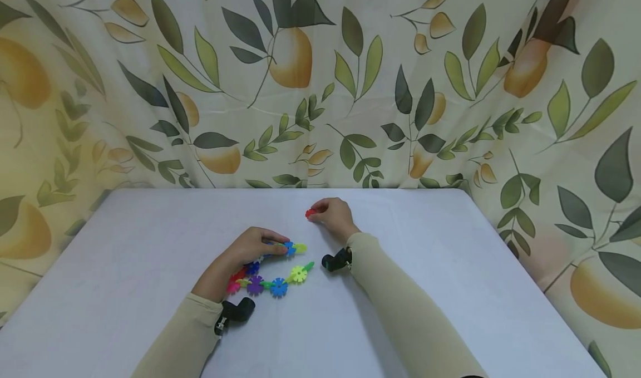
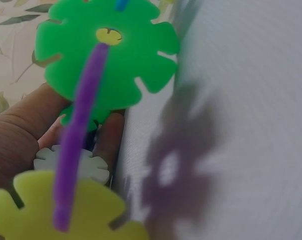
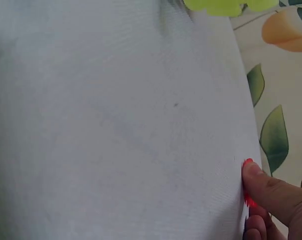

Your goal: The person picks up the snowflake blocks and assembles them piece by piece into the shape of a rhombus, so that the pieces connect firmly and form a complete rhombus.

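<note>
My left hand (image 1: 250, 248) holds one end of a curved chain of notched plastic snowflake discs, its fingers around a blue disc (image 1: 290, 248) with a yellow-green disc (image 1: 300, 248) at the tip. The chain bends back toward me through red, purple (image 1: 255, 285), blue (image 1: 279, 288) and yellow (image 1: 299, 274) discs to a green disc (image 1: 310, 266). Close up in the left wrist view are a green disc (image 2: 125, 65), an edge-on purple disc (image 2: 73, 140) and a yellow disc (image 2: 65, 205). Farther back, my right hand (image 1: 334, 216) pinches a single red disc (image 1: 310, 214) between thumb and fingers.
A white cloth covers the table (image 1: 425, 244), whose far edge runs behind both hands. Beyond it hangs a curtain (image 1: 320, 116) printed with leaves and fruit. Black wrist cameras (image 1: 336, 260) sit at both cuffs, the left one near the chain.
</note>
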`<move>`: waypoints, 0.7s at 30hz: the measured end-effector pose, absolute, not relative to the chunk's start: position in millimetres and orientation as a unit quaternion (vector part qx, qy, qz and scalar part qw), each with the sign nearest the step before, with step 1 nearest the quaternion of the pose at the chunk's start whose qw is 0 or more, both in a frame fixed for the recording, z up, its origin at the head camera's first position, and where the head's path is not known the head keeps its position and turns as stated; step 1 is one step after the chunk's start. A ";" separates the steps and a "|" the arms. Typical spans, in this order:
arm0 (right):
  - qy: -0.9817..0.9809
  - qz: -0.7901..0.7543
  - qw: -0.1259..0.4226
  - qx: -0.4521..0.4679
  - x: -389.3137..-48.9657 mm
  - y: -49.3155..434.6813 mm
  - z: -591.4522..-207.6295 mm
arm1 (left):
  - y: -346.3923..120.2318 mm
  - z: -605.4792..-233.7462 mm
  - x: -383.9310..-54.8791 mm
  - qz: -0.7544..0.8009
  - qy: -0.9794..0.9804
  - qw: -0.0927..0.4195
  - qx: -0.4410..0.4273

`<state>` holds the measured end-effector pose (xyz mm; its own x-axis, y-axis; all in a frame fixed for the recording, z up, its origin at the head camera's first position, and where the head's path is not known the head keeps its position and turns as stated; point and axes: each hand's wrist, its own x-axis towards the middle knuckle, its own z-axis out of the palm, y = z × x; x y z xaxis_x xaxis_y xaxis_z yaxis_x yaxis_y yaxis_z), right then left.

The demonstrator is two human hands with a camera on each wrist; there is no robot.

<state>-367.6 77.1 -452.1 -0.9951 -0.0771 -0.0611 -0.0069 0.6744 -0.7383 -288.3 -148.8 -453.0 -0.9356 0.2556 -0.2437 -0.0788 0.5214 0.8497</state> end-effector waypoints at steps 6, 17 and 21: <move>0.913 -0.405 0.018 -0.037 -364.7 80.4 -452.9 | -149.2 -453.2 -288.1 0.486 0.855 0.171 0.056; 0.889 -0.455 0.050 -0.012 -351.4 92.3 -456.4 | -148.7 -452.2 -286.5 0.489 0.853 0.173 0.055; 0.868 -0.491 0.071 0.000 -342.7 95.9 -459.2 | -149.2 -452.8 -287.5 0.486 0.855 0.173 0.053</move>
